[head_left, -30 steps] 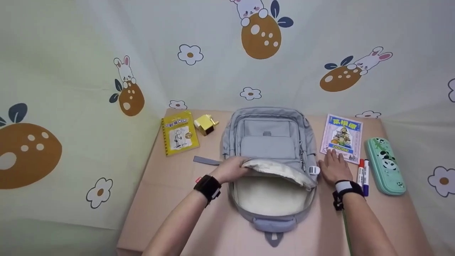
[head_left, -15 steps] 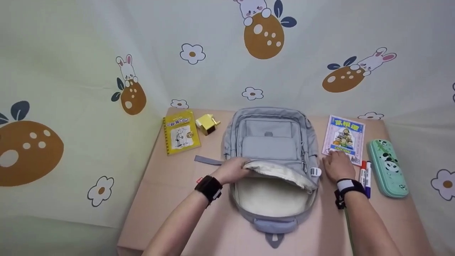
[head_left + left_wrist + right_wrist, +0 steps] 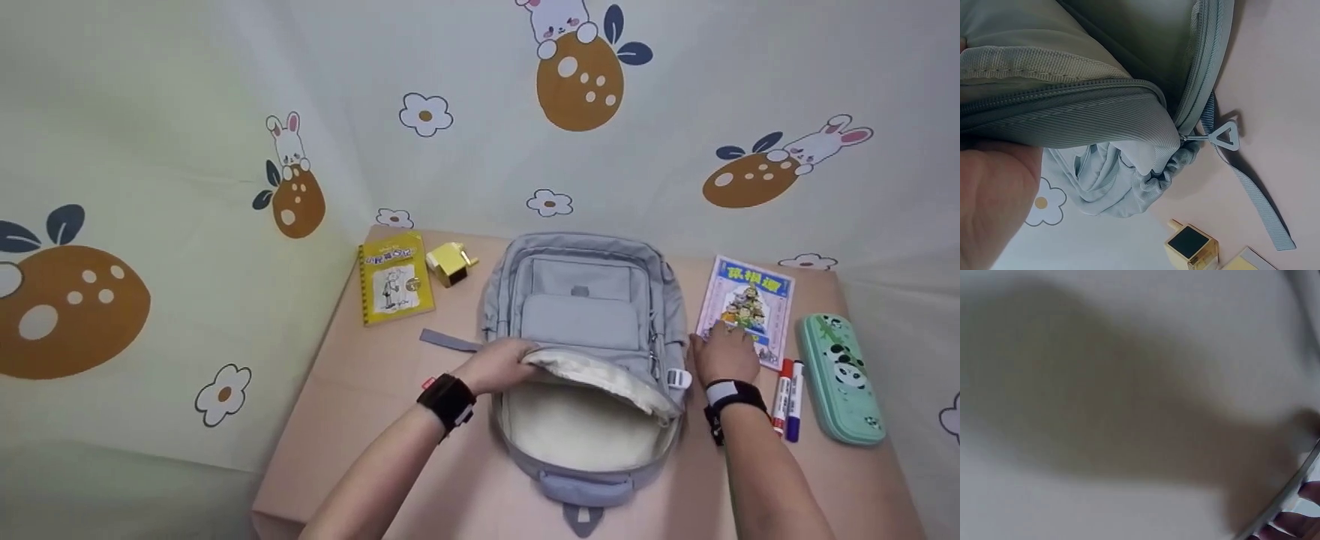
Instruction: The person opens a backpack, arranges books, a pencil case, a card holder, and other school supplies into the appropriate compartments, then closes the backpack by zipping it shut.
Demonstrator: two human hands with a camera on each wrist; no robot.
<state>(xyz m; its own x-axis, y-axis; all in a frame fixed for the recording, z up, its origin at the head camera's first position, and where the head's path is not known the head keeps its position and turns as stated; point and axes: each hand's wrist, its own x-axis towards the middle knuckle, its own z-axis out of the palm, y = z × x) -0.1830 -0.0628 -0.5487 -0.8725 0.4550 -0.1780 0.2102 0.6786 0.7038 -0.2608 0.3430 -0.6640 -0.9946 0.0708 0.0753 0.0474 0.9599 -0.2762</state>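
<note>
A grey backpack lies on the table with its main compartment unzipped, the cream lining showing. My left hand grips the edge of the folded-back flap; in the left wrist view the thumb lies under the zipped edge and the other fingers are mostly hidden. To the right, my right hand holds the near left edge of a pink and blue comic book. In the right wrist view the fingertips lie on one side of the book's thin edge, the thumb on the other.
A yellow spiral book and a yellow pencil sharpener sit at the table's back left. Red and blue markers and a green panda pencil case lie right of my right hand. A patterned cloth hangs behind.
My right hand's fingers, flat on the book's lower part a second ago, have curled in at its edge. The left hand keeps its grip on the flap. The head view has shifted slightly.
</note>
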